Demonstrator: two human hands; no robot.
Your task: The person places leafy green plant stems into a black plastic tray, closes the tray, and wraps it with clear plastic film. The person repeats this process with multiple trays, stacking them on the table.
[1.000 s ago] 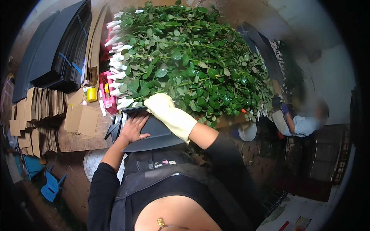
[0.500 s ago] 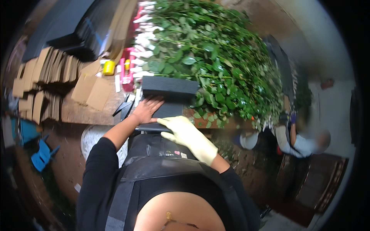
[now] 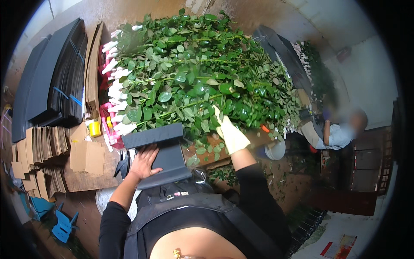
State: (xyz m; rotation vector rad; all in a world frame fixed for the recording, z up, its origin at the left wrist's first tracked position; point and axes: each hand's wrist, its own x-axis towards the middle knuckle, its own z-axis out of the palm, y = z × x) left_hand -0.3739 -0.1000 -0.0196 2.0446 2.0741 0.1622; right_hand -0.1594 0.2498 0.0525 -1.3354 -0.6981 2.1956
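My bare left hand (image 3: pixel 145 163) rests flat, fingers spread, on a dark grey folded cardboard sheet (image 3: pixel 171 159) at the table's near edge. The sheet's far flap stands up beside the foliage. My right hand (image 3: pixel 233 134), in a pale yellow glove, reaches into the near edge of a big heap of leafy green flower stems (image 3: pixel 189 64). Its fingers are stretched out, with the tips partly among the leaves; no stem shows clearly in its grip. White wrapped flower heads (image 3: pixel 116 91) line the heap's left side.
Stacked dark sheets (image 3: pixel 56 82) and brown cardboard pieces (image 3: pixel 45 144) stand at the left. Near them are a yellow roll (image 3: pixel 94 129) and pink holders (image 3: pixel 113 139). A blue chair (image 3: pixel 62 225) is below left. Another person (image 3: pixel 338 133) works at the right, near a white bucket (image 3: pixel 276 150).
My right hand has left the near edge of the folded sheet and reached forward right into the foliage. My left hand stays on the sheet. The view has shifted, too.
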